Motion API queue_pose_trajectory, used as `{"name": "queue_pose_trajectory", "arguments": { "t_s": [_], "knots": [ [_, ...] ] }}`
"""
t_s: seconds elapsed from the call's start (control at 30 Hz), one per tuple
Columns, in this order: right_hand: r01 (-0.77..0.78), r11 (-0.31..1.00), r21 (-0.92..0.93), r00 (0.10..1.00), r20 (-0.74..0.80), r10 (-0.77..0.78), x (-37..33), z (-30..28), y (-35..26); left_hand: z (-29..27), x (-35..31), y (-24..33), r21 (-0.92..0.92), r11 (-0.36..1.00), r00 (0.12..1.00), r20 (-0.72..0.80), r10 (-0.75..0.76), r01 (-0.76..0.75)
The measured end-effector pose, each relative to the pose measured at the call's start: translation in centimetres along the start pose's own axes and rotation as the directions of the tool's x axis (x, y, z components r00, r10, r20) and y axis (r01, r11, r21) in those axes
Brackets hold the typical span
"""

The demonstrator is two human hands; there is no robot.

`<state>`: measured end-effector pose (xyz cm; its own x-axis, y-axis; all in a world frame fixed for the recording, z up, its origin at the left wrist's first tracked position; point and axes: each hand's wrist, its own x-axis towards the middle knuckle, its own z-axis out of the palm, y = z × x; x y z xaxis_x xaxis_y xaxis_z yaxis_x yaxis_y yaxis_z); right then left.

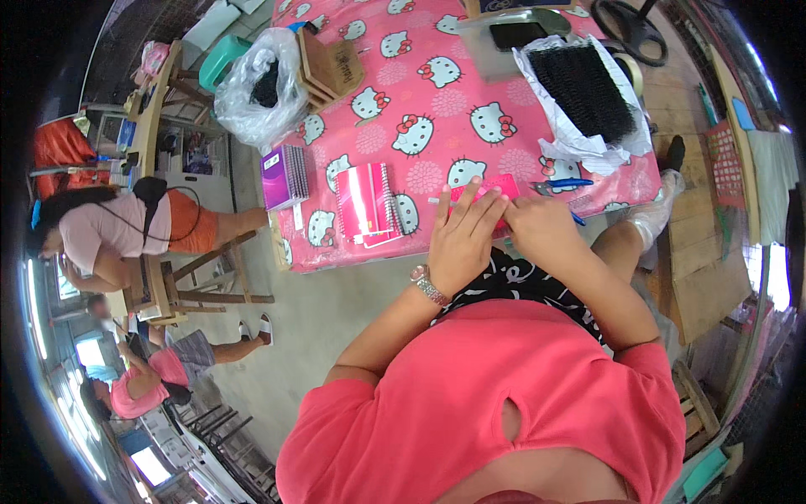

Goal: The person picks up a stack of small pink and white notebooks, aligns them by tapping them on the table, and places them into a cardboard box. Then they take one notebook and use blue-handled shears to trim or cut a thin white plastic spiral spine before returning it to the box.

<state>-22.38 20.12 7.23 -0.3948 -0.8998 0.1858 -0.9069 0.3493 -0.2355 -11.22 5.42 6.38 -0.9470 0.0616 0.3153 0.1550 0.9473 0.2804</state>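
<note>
At the near edge of the table, my left hand (464, 228) lies with its fingers stretched over a small, flat, bright pink thing (501, 183) whose kind I cannot make out. My right hand (543, 225) is beside it, fingers curled in at the pink thing's edge; what they grip is hidden. A thin pale strip (438, 200) pokes out left of my left fingers. Beyond my right hand lie a blue pen (569, 182) and what look like scissors or pliers, partly hidden. To the left is a pink spiral notebook stack (364, 202).
Purple spiral notebooks (285, 178) stand at the table's left edge. Behind are a clear plastic bag (260, 88) and a brown wooden holder (332, 71). At right, black netted material (582, 92) rests on white paper. Two people are at tables on the left; one wears orange shorts (191, 223).
</note>
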Motion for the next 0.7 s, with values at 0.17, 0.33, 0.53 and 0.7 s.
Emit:
{"name": "queue_pose_trajectory", "arguments": {
  "t_s": [0.17,0.33,0.53,0.7],
  "knots": [
    [-0.103,0.995,0.01,0.994,-0.021,0.104,-0.6,0.2,-1.2,1.2,-0.4,0.3,-0.23,0.911,0.751,-0.515,-0.413,0.343],
    [-0.036,0.996,-0.084,0.989,-0.149,0.023,-1.3,1.8,-3.8,1.2,0.8,-0.6,-0.951,0.024,0.54,0.155,-0.827,0.309],
    [-0.164,0.894,0.417,0.979,0.179,0.096,-1.1,-2.1,-2.5,-1.5,1.5,-2.6,-0.755,0.462,0.686,-0.022,-0.727,0.466],
    [-0.309,0.671,0.674,0.932,0.075,0.354,-2.4,-2.3,0.8,-2.9,3.7,-1.0,0.061,0.978,0.98,0.003,-0.198,0.197]
  ]
}}
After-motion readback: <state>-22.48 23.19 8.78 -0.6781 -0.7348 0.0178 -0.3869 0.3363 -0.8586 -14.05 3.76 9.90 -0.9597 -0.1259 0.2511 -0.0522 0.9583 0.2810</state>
